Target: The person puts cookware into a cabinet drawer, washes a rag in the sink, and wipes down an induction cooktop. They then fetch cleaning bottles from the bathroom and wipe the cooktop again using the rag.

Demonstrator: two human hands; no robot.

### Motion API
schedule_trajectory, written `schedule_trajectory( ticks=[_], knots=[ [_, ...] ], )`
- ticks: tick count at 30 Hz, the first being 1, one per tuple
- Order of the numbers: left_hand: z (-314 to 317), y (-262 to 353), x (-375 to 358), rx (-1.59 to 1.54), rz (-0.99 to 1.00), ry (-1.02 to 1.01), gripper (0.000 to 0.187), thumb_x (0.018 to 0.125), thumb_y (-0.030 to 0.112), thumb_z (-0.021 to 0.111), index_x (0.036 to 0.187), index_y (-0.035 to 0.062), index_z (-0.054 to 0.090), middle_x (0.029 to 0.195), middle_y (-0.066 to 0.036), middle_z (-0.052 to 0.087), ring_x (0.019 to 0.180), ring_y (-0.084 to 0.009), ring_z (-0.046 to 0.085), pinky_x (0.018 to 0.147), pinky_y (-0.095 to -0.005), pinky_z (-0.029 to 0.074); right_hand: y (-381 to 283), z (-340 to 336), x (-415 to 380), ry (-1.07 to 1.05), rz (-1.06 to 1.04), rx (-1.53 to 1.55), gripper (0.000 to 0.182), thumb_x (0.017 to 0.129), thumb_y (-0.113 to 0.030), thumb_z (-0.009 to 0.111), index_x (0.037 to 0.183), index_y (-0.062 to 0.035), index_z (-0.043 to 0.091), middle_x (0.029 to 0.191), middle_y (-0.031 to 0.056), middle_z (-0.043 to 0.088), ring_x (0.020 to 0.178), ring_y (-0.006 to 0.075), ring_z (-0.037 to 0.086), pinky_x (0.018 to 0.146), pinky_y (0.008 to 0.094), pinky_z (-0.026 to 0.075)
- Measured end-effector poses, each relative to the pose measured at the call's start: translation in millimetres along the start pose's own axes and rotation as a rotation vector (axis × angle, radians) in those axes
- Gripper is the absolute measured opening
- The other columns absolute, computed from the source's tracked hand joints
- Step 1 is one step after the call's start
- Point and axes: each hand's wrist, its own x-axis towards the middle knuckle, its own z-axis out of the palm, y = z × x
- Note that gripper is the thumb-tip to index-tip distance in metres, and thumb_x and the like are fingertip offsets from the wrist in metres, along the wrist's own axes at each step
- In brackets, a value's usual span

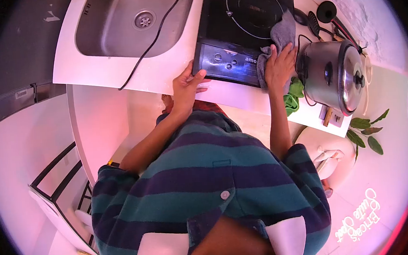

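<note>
The portable induction cooktop [249,19] lies on the white countertop [154,70], between the stainless steel sink [114,37] on the left and the rice cooker [324,68] on the right. Its glossy control panel [226,63] faces the person, whose striped shirt fills the lower part of the view. The left hand [188,85] is at the cooktop's near left corner, thumb and fingers bent around the edge in a loose hold, the thumb lying near the panel. The right hand [280,66] lies with its fingers spread over a gray cloth [283,30] at the cooktop's right side, pressing on it with an open palm rather than clenching it. The cloth is bunched; one part reaches away from the person along the cooktop's right edge, and another hangs down beside the panel, next to the wrist side of the hand. A crumpled green cloth [293,98] lies on the countertop just beside the right wrist, near the rice cooker, whose lid [352,76] is on. Beyond the rice cooker are a black ladle [327,11] and a slotted turner [313,22]. A black cable [154,39] runs across the sink and over the front edge of the countertop.
</note>
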Motion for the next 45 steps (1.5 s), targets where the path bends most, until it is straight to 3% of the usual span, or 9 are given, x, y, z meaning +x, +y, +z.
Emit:
schedule_trajectory(
  ticks=[14,27,30,33,35,38,41,43,45],
  knots=[
    [-36,7,16,0.181,-0.06,-0.296,0.055,0.085,0.03,0.053,0.131,0.0076,0.033,0.108,-0.005,0.055,0.089,-0.0152,0.058,0.064,-0.0272,0.05,-18,-11,-40,0.311,0.132,0.131,0.031,0.08,-0.016,0.055,0.101,0.0038,0.044,0.097,0.0196,0.044,0.093,0.0357,0.042,0.083,0.0433,0.033],
    [-62,0,29,0.124,-0.102,-0.506,0.04,0.087,0.026,0.048,0.122,0.0054,0.044,0.101,-0.003,0.056,0.087,-0.0113,0.056,0.066,-0.0258,0.049,-179,12,-74,0.203,-0.193,0.426,0.021,0.084,-0.017,0.05,0.095,0.0012,0.052,0.094,0.0179,0.053,0.088,0.0351,0.047,0.08,0.0407,0.035],
    [-66,7,21,0.102,-0.155,-0.463,0.035,0.086,0.022,0.046,0.115,0.0034,0.05,0.098,-0.002,0.057,0.081,-0.0091,0.055,0.064,-0.0229,0.046,-210,12,-67,-0.118,0.054,0.773,0.022,0.087,-0.02,0.048,0.095,0.0,0.053,0.093,0.0151,0.055,0.083,0.031,0.051,0.078,0.04,0.038],
    [-74,14,18,0.154,-0.153,-0.433,0.038,0.085,0.026,0.048,0.114,0.0019,0.05,0.087,-0.001,0.056,0.071,-0.0078,0.051,0.057,-0.0206,0.042,-203,9,-36,-0.384,0.705,1.845,0.024,0.088,-0.022,0.047,0.098,-0.0017,0.053,0.094,0.0116,0.057,0.083,0.0258,0.054,0.079,0.0381,0.04],
    [-74,17,21,0.179,-0.152,-0.394,0.039,0.084,0.027,0.049,0.113,0.0018,0.052,0.082,0.0,0.057,0.066,-0.0072,0.049,0.053,-0.0198,0.038,-162,-13,-20,-0.494,0.682,2.08,0.032,0.089,-0.026,0.046,0.107,-0.0007,0.05,0.106,0.0118,0.056,0.099,0.0241,0.052,0.091,0.0381,0.039],
    [-61,24,20,0.176,-0.158,-0.287,0.035,0.082,0.025,0.053,0.11,0.0024,0.054,0.081,0.0,0.058,0.062,-0.0065,0.047,0.05,-0.0193,0.035,-100,-65,-2,-0.422,0.612,1.894,0.034,0.089,-0.022,0.044,0.117,-0.0026,0.046,0.115,0.0138,0.052,0.107,0.0256,0.049,0.096,0.0393,0.033],
    [-43,20,20,0.205,0.006,-0.216,0.036,0.08,0.022,0.058,0.11,0.0009,0.054,0.077,-0.001,0.058,0.061,-0.0061,0.046,0.051,-0.0193,0.036,-41,-58,-7,0.174,0.302,0.217,0.042,0.087,-0.021,0.045,0.119,0.0044,0.042,0.12,0.0217,0.046,0.111,0.0299,0.044,0.096,0.0378,0.031],
    [-35,7,26,0.255,0.164,-0.186,0.037,0.079,0.018,0.061,0.11,-0.0002,0.054,0.076,-0.001,0.058,0.061,-0.0057,0.046,0.052,-0.0195,0.036,-70,-34,-12,0.201,-0.067,0.439,0.048,0.087,-0.029,0.044,0.123,0.0023,0.039,0.127,0.0221,0.039,0.116,0.0326,0.039,0.096,0.0425,0.029],
    [-36,3,28,0.203,0.164,-0.199,0.037,0.078,0.014,0.062,0.111,-0.0001,0.053,0.075,-0.002,0.057,0.061,-0.0057,0.046,0.054,-0.0197,0.037,-131,12,-37,0.158,-0.112,-0.302,0.056,0.083,-0.036,0.049,0.127,-0.0036,0.035,0.132,0.0219,0.033,0.121,0.0343,0.033,0.099,0.0478,0.022]
  ],
)
